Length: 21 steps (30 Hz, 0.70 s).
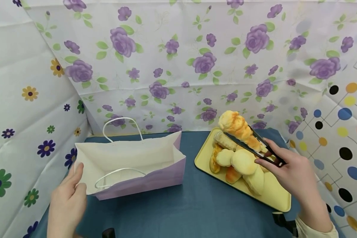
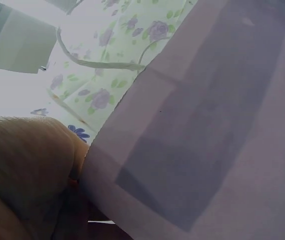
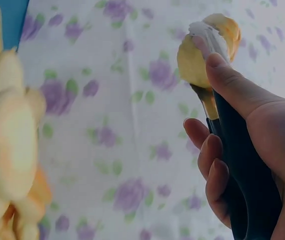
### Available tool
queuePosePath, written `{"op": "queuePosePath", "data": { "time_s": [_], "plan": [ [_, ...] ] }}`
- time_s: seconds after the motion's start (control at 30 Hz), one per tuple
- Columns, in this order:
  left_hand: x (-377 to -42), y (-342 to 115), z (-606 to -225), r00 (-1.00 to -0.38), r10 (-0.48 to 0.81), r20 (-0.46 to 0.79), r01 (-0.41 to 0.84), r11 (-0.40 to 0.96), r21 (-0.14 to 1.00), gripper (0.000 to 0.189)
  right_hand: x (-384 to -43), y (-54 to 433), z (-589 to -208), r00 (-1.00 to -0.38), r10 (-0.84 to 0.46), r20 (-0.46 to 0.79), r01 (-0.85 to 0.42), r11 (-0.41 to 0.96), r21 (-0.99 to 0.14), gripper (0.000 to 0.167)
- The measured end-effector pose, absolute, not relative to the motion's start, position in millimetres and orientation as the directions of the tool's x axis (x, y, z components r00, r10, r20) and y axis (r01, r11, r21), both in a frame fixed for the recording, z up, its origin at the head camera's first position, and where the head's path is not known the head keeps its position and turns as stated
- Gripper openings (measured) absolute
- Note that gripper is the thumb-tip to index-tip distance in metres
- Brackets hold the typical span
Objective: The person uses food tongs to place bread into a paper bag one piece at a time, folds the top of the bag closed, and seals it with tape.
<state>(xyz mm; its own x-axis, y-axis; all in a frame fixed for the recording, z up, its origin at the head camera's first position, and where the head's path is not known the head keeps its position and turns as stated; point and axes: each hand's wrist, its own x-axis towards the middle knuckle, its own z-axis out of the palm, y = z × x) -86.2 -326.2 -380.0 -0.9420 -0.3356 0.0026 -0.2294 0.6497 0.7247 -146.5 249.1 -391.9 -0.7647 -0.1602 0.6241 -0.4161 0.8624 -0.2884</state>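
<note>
My right hand [image 1: 293, 170] grips black-handled tongs [image 1: 267, 148], whose tips pinch a golden twisted bread [image 1: 238, 127] above a yellow tray [image 1: 278, 198]. In the right wrist view, the tongs [image 3: 237, 160] point upward with the bread [image 3: 192, 62] between their ends. On the tray lie several breads and rolls, among them a pale round bun [image 1: 244, 162]. My left hand [image 1: 68, 198] holds the left edge of a lilac paper bag [image 1: 142, 185], thumb outside the rim. The bag's mouth faces up, showing a white inside and two white handles. The left wrist view shows its lilac side [image 2: 207, 125] close up.
A blue cloth [image 1: 193, 211] covers the table, with a strip of it between bag and tray. Flower-printed sheets [image 1: 166, 66] hang behind and at the left; a dotted sheet [image 1: 345, 152] stands at the right, beside the right arm.
</note>
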Motion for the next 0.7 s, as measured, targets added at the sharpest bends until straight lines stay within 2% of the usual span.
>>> {"op": "queuePosePath", "data": {
  "time_s": [0.17, 0.43, 0.7],
  "plan": [
    [-87, -323, -378, -0.933, -0.359, -0.012, -0.258, 0.647, 0.717, 0.058, -154, 227, -379, -0.722, -0.218, 0.656, -0.493, 0.828, -0.268, 0.078],
    [-89, -316, -376, -0.923, -0.385, -0.010, -0.277, 0.646, 0.711, 0.059, -162, 189, -359, -0.705, -0.293, 0.646, -0.590, 0.748, -0.305, 0.077],
    [-90, -313, -376, -0.918, -0.397, -0.019, -0.292, 0.641, 0.710, 0.059, -167, 150, -346, -0.665, -0.418, 0.619, -0.682, 0.677, -0.275, 0.077]
  ]
}}
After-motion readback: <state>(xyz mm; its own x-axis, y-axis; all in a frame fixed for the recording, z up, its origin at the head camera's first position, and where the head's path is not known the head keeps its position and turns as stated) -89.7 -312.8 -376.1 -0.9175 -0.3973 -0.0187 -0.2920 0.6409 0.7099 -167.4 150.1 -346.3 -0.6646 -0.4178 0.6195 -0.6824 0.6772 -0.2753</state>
